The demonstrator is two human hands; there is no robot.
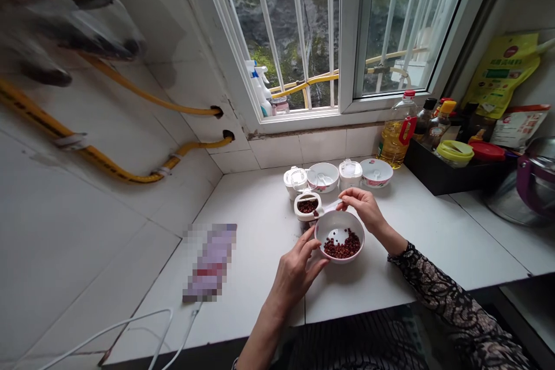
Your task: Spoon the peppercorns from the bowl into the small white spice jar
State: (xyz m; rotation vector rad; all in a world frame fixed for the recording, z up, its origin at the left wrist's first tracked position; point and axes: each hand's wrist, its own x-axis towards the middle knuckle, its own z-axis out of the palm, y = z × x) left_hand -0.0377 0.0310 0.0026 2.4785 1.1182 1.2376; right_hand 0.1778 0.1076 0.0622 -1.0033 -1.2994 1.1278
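My left hand point(299, 266) holds the left side of a white bowl point(339, 219), its fingers and thumb on the rim and wall. Dark red peppercorns point(344, 247) lie in the bottom of this bowl. Between the fingertips of my right hand point(364, 208) is the handle of a small white spoon point(332, 206), which points left over the bowl's far rim. The spoon's head is near the edge of a small white container point(297, 208), open and filled with the same peppercorns point(307, 205).
Behind stand a white jar point(295, 180), a bowl point(323, 178), another jar point(350, 173) and a second bowl point(377, 173). An oil bottle point(396, 133) and a black seasoning box point(433, 176) are at the right. A blurred-out object point(210, 263) with a cable lies left.
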